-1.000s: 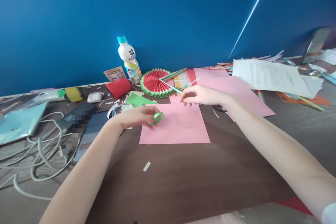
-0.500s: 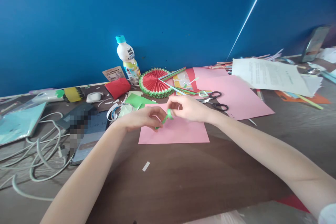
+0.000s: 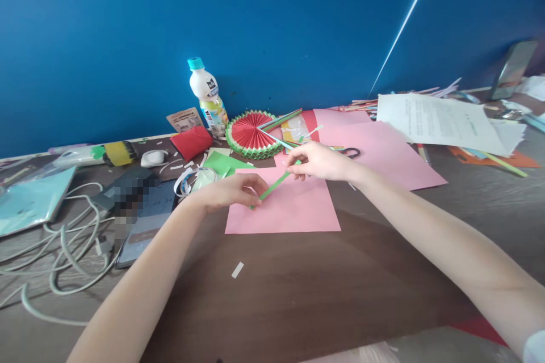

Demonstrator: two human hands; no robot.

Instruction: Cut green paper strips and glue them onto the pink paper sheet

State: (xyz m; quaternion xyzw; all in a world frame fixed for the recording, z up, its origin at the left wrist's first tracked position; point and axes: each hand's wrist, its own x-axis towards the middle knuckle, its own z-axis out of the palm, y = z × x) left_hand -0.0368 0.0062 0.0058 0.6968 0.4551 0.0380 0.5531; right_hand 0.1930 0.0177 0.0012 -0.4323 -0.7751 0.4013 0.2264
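A narrow green paper strip (image 3: 275, 186) is stretched at a slant between my two hands. My left hand (image 3: 236, 190) pinches its lower end. The upper end is pinched in my right hand (image 3: 317, 161), farther back and to the right. Under both hands a pink sheet of paper (image 3: 289, 215) lies flat on the table. Behind my hands stands a round pleated paper fan (image 3: 253, 142) in red with a green and white rim. My right hand covers most of the scissors, whose black handle (image 3: 351, 152) shows beside it.
A drink bottle (image 3: 208, 96) stands against the blue wall. To the left lie white cables (image 3: 63, 238), a phone (image 3: 149, 227) and a red pouch (image 3: 191, 142). More pink paper (image 3: 392, 159) and a printed sheet (image 3: 438, 122) spread to the right. A white paper scrap (image 3: 237, 270) lies in front.
My right hand has moved right and slightly back. The green strip, curled between the hands before, is now drawn out straight. The left hand has hardly moved.
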